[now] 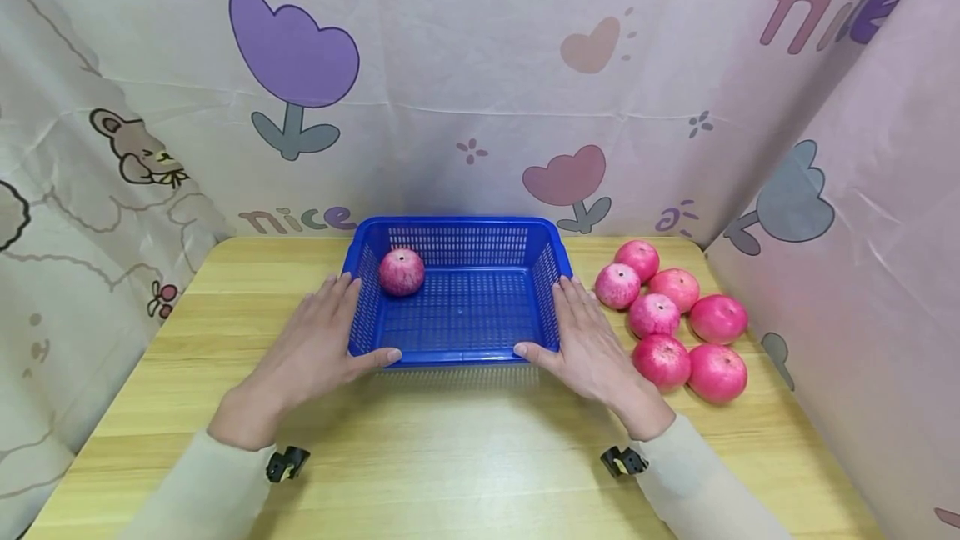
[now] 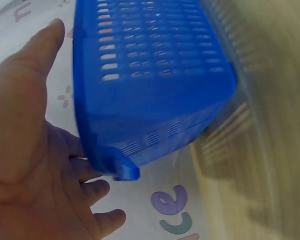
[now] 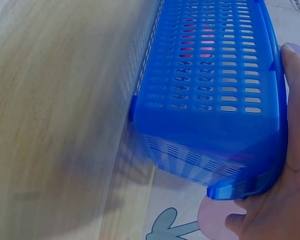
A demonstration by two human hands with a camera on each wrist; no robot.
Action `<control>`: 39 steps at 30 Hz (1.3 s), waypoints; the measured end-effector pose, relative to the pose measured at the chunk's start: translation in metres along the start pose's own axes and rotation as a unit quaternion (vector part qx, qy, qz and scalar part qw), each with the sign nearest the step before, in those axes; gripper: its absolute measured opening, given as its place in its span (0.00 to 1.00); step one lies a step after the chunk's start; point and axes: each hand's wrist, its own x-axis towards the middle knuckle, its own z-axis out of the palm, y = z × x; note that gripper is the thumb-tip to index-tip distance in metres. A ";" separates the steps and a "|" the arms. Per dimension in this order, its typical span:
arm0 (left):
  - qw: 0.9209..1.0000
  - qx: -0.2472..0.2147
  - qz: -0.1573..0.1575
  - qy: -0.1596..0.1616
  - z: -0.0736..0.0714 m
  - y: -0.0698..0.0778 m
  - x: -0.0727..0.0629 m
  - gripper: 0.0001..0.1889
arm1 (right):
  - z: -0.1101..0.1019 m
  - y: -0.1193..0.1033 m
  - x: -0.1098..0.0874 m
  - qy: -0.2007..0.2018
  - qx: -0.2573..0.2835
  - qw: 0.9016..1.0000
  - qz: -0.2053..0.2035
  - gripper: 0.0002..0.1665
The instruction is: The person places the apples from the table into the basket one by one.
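Note:
A blue plastic basket [image 1: 461,357] with slotted walls sits on the table between my two hands. Inside it, at the left back, lies one pinkish-red apple [image 1: 402,272]. My left hand [image 1: 318,340] rests against the basket's left side, fingers extended along the rim and thumb at the near left corner. In the left wrist view that thumb [image 2: 47,45] stands beside the rim. On the opposite side, my right hand [image 1: 588,344] touches the right rim with extended fingers, its thumb by the near right corner. The rim partly hides the right fingertips in the right wrist view.
Several more pinkish-red apples [image 1: 654,315] cluster on the table's right side, close to my right hand. The wooden table [image 1: 465,457] ends at a printed curtain [image 1: 450,107] behind the basket. Curtain also hangs along the left and right sides.

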 end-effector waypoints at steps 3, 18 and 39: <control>1.000 -0.009 0.003 0.000 0.005 0.000 -0.002 0.68 | 0.000 0.000 0.000 0.003 -0.001 1.000 -0.003 0.69; 1.000 -0.030 0.005 -0.005 0.019 -0.003 -0.003 0.67 | -0.001 0.000 0.000 -0.009 -0.013 1.000 -0.003 0.69; 0.998 -0.058 -0.025 -0.011 0.021 -0.001 -0.004 0.69 | -0.007 0.001 0.001 -0.022 -0.008 1.000 0.005 0.67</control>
